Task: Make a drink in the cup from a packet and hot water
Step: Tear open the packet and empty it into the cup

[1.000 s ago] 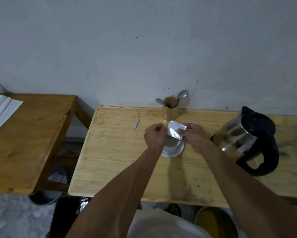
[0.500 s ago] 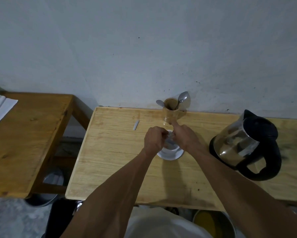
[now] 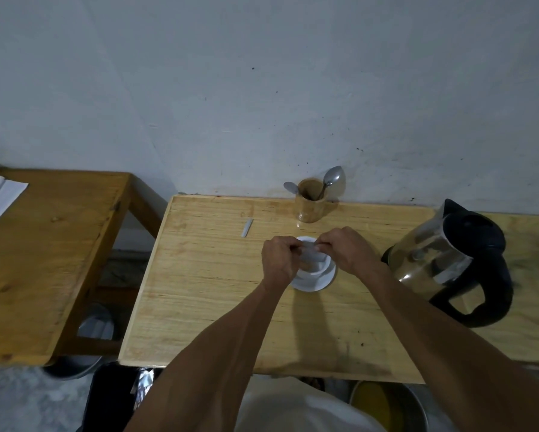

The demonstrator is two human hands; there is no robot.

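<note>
Near the bench's (image 3: pixel 199 291) back edge, midway along, both hands meet over the cup (image 3: pixel 313 269) on its saucer (image 3: pixel 312 283). Left hand (image 3: pixel 277 260) and right hand (image 3: pixel 346 249) pinch the packet (image 3: pixel 312 252) between fingertips, one at each end. Packet long axis runs left-right, tilted down towards the cup. Kettle (image 3: pixel 443 260) stands towards the right edge, handle facing front; spoon holder (image 3: pixel 310 201) at back edge.

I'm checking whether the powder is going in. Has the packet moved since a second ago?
Yes. The packet has come down toward the cup; against the wooden spoon holder it now sits lower, pinched between the left hand and right hand.
</note>
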